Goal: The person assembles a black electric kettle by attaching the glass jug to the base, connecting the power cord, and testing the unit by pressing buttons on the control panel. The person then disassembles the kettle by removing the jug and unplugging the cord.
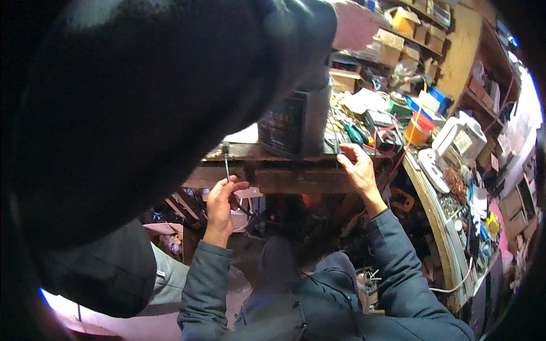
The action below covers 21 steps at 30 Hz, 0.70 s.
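Note:
My left hand (219,207) is closed around a thin black cable (227,167), whose plug end points up toward the bench edge. The cable's lower part hangs in a loop beside my wrist. At the bench's front edge, my right hand (359,170) has its thumb and fingertips brought together by a thin dark strand (335,143); what they pinch is too small to make out. Between and beyond my hands stands a dark grey bucket (293,122) on the wooden bench (307,181).
A person's dark sleeve (170,108) covers the left side, that person's hand (355,25) reaching over the bucket. A multimeter (380,120), green-handled pliers (354,133), an orange jar (419,129) and a white plastic housing (460,136) crowd the right. Boxes (391,48) fill the back shelves.

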Available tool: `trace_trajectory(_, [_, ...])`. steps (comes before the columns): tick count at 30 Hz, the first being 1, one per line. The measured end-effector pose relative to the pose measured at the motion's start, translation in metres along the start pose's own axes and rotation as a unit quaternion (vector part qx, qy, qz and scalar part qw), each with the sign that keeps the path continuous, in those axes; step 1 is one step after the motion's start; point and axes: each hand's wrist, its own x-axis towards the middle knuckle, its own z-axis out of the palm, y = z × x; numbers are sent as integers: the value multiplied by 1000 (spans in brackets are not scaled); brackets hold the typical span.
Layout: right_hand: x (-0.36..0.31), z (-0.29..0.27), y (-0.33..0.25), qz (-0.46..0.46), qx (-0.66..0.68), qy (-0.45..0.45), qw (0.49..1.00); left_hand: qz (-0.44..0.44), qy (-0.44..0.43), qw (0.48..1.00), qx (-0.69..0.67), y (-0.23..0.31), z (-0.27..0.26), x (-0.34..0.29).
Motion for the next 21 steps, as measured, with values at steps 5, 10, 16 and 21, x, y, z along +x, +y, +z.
trace_trajectory(5, [-19, 11, -10, 48, 93, 19, 994, 0, 12, 1000, -5, 9, 3, -5])
trace_trajectory(10, [-46, 21, 4, 130, 206, -2, 970, 16, 32, 999, -1, 12, -2, -5])
trace_trajectory(16, [-56, 27, -5, 151, 301, -51, 940, 28, 85, 994, -66, 20, -6, -11])
trace_trajectory(21, [-54, 34, -47, 160, 319, -145, 923, 44, 178, 971, -151, 31, -15, -9])
